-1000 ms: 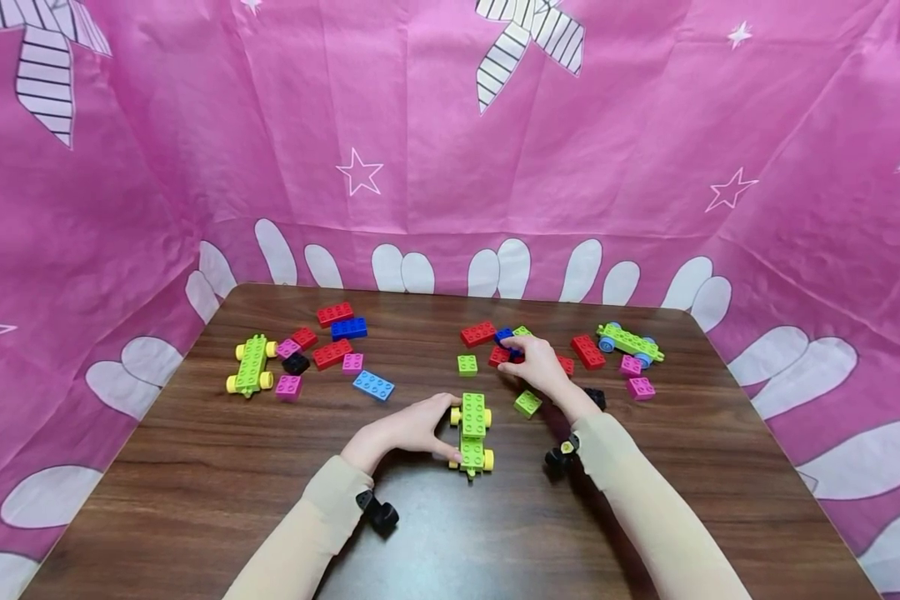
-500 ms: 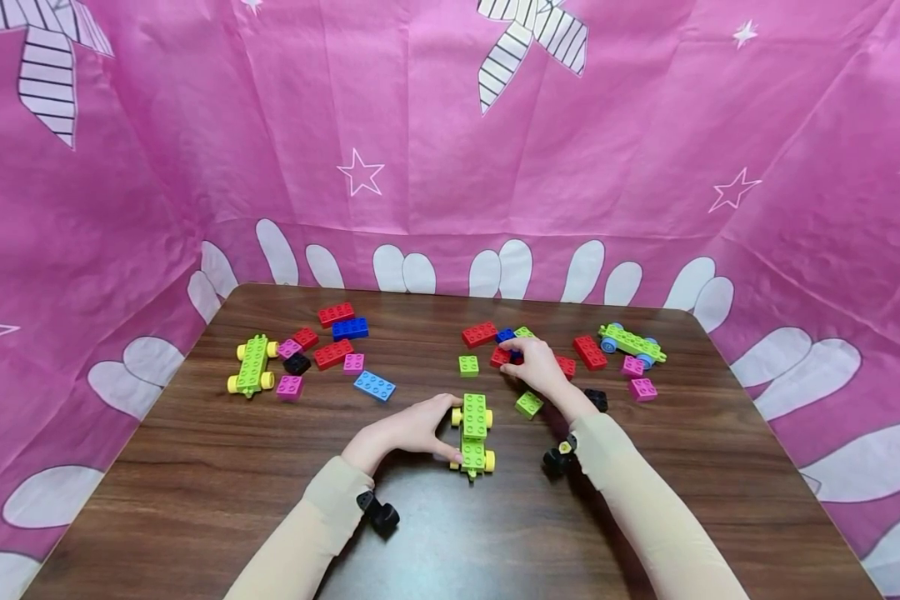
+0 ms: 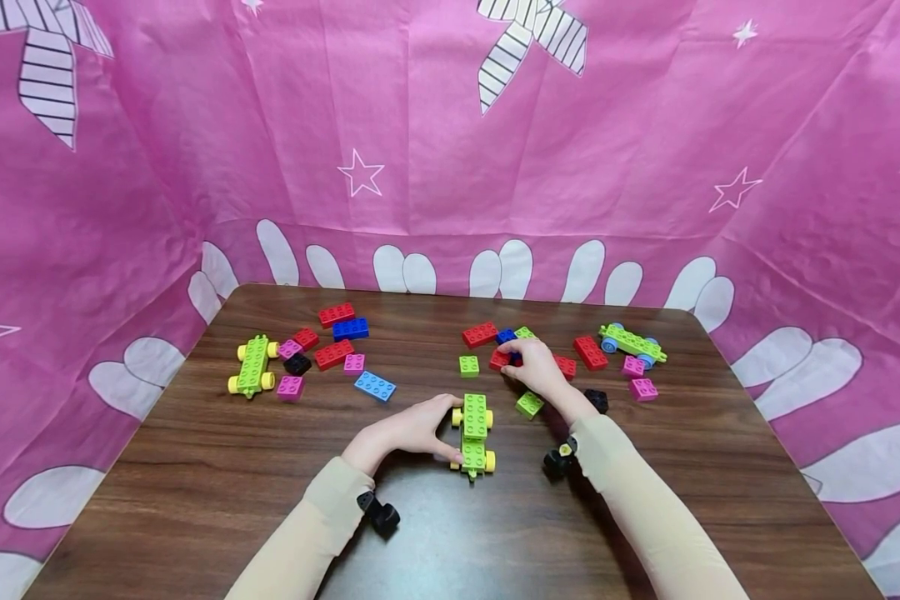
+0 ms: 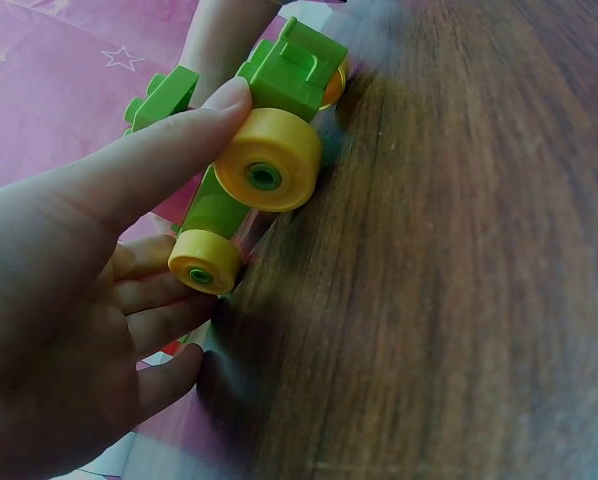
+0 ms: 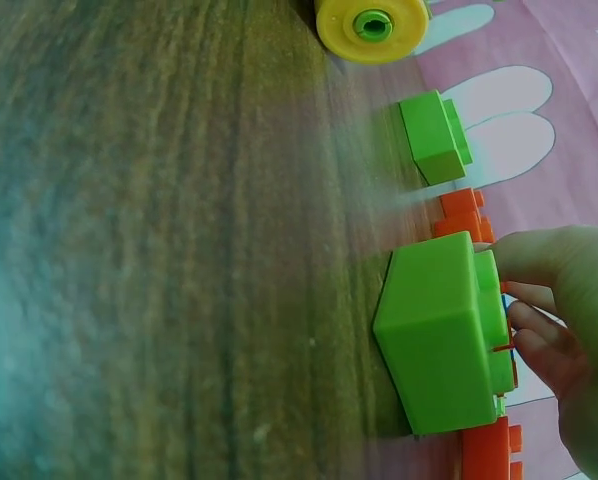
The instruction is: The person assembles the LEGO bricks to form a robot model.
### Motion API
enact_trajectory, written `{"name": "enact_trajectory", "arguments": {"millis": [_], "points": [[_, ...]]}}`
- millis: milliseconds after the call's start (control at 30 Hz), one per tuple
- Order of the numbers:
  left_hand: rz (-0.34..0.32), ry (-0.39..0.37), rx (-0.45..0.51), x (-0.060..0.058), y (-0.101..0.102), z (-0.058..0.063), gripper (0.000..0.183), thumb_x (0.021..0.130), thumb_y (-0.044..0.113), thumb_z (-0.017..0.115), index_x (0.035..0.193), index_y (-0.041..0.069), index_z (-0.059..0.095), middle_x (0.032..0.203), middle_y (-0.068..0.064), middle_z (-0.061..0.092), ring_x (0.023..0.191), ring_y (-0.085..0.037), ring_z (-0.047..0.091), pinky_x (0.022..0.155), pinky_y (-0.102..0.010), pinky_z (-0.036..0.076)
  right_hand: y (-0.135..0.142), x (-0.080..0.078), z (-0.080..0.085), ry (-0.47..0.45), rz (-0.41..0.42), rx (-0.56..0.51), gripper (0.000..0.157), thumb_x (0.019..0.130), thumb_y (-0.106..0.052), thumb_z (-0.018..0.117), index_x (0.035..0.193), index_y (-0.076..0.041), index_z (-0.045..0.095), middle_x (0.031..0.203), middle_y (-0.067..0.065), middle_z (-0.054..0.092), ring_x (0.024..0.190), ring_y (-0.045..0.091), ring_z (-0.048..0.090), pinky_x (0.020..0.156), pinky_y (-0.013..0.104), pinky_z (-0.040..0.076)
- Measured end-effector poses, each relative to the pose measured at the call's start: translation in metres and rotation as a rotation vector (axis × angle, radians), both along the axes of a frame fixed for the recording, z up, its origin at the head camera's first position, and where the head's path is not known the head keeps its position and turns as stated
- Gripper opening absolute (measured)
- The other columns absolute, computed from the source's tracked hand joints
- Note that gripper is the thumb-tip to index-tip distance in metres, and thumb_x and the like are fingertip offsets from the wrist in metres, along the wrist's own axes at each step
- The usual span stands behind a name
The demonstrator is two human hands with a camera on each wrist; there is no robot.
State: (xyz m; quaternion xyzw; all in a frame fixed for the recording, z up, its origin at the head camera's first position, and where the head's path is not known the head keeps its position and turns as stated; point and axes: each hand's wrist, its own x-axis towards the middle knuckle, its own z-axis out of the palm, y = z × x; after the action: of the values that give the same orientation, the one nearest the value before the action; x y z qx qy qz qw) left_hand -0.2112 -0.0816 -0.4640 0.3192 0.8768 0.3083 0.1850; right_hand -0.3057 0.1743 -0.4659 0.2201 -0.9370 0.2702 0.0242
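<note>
Yellow-wheeled car base [image 3: 473,455]: set at the table's [image 3: 195,500] middle, one lime brick [image 3: 475,416] mounted.
Left hand [image 3: 411,427]: half spread, car base held.
Right hand [image 3: 538,368]: half curled; grip cannot be told.
Loose bricks [image 3: 375,386]: left unmounted, toward the table's far edge.

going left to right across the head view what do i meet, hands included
Green base with yellow wheels → black brick → left hand → yellow-wheeled car with a green brick on top → right hand → green base with blue wheels; overlapping bricks left out.
</note>
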Motion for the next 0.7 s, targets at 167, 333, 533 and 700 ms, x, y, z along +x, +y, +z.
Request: {"name": "enact_trajectory", "arguments": {"millis": [167, 333, 533, 700], "points": [[0.006, -0.003, 0.017, 0.0000, -0.0002, 0.0003, 0.087, 0.077, 0.041, 0.079, 0.141, -0.001, 0.038, 0.143, -0.016, 0.045, 0.134, -0.027, 0.042, 0.111, -0.041, 0.035, -0.0011, 0.0020, 0.0006, -0.001, 0.014, 0.007, 0.033, 0.082, -0.010, 0.076, 0.113, -0.002, 0.069, 0.112, 0.015, 0.069, 0.112, 0.034, 0.059, 0.099, 0.051, 0.044], [0.005, -0.012, 0.021, -0.0009, 0.0000, 0.0005, 0.086, 0.077, 0.041, 0.079, 0.141, -0.001, 0.038, 0.143, -0.016, 0.045, 0.134, -0.027, 0.043, 0.111, -0.041, 0.035, -0.0024, 0.0052, 0.0020, -0.027, 0.033, 0.020, 0.033, 0.082, -0.009, 0.075, 0.114, -0.001, 0.068, 0.113, 0.015, 0.069, 0.112, 0.034, 0.059, 0.097, 0.050, 0.046], [0.008, -0.017, 0.023, -0.0001, -0.0006, 0.0015, 0.086, 0.078, 0.041, 0.079, 0.141, -0.001, 0.038, 0.143, -0.016, 0.044, 0.134, -0.027, 0.042, 0.111, -0.041, 0.035, -0.0034, 0.0071, 0.0018, -0.024, 0.067, 0.013, 0.034, 0.082, -0.009, 0.075, 0.115, -0.001, 0.067, 0.110, 0.014, 0.069, 0.106, 0.031, 0.061, 0.093, 0.048, 0.048], [0.003, -0.013, 0.020, 0.0005, -0.0003, 0.0014, 0.086, 0.078, 0.040, 0.079, 0.141, -0.001, 0.038, 0.143, -0.016, 0.045, 0.134, -0.027, 0.042, 0.111, -0.041, 0.035, -0.0028, 0.0074, 0.0012, -0.027, 0.080, 0.011, 0.039, 0.082, -0.010, 0.076, 0.119, -0.001, 0.065, 0.111, 0.015, 0.069, 0.103, 0.030, 0.063, 0.090, 0.047, 0.050]]}}
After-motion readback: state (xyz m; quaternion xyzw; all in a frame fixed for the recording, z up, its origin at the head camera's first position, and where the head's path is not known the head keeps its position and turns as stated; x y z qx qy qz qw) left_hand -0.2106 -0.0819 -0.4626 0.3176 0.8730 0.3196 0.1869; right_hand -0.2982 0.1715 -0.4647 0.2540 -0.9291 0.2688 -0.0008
